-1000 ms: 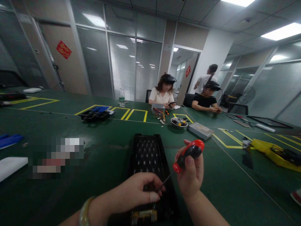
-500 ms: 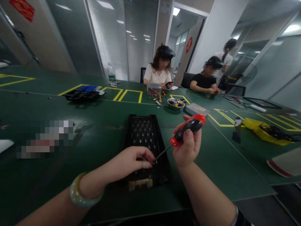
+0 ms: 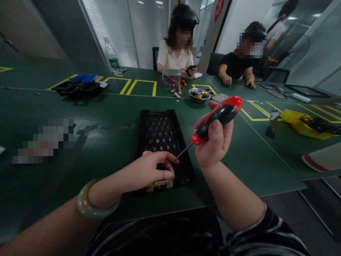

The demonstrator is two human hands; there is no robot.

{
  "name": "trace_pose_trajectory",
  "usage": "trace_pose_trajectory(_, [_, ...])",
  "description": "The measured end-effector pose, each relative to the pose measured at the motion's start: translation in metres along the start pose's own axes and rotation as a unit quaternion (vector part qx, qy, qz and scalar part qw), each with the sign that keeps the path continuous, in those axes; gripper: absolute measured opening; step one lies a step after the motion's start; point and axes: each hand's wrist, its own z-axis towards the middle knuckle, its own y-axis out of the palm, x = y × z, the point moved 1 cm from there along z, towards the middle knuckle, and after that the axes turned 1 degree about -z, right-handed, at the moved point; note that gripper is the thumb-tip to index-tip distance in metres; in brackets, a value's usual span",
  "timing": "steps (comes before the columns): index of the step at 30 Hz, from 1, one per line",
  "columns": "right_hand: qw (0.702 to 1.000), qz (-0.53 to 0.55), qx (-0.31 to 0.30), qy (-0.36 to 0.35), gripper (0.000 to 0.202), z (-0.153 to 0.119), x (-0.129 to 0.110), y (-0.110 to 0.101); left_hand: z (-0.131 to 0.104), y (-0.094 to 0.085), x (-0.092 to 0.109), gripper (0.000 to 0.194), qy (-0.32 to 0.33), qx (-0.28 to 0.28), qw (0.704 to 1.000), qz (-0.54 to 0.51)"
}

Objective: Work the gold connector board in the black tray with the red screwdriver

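Observation:
A black rectangular tray-like panel [image 3: 183,161] with rows of small light marks lies on the green table in front of me. My right hand [image 3: 217,142] is wrapped round the handle of a red and black screwdriver [image 3: 220,119], whose shaft slants down to the left. At its tip, over the panel, my left hand [image 3: 157,167] has thumb and fingers curled together; what they pinch is too small to make out. A yellowish connector board [image 3: 160,185] sits at the panel's near end, just below my left hand.
Farther back on the green table [image 3: 112,113] are a metal bowl [image 3: 199,96] of small parts, a grey box with coloured wires [image 3: 173,80], a black tray with blue items [image 3: 77,87] and a yellow bag [image 3: 295,124]. Two people sit across the table; another stands behind.
The view has tilted down, so most things appear higher. The screwdriver remains in my right hand, its tip still by my left fingers. One seated person's hands have parted and rest on the table.

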Motion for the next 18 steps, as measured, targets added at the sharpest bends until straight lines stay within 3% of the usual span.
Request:
trace_pose_trajectory(6, [0.999,-0.036,-0.004,-0.039,0.037,0.0,0.002,-0.001,0.005,0.004,0.002,0.039,-0.012,0.003,1.0,0.024])
trace_pose_trajectory(18, [0.999,0.007,-0.025,-0.033,0.035,0.0,0.003,-0.001,0.008,0.01,0.012,0.036,-0.034,0.015,0.995,0.096])
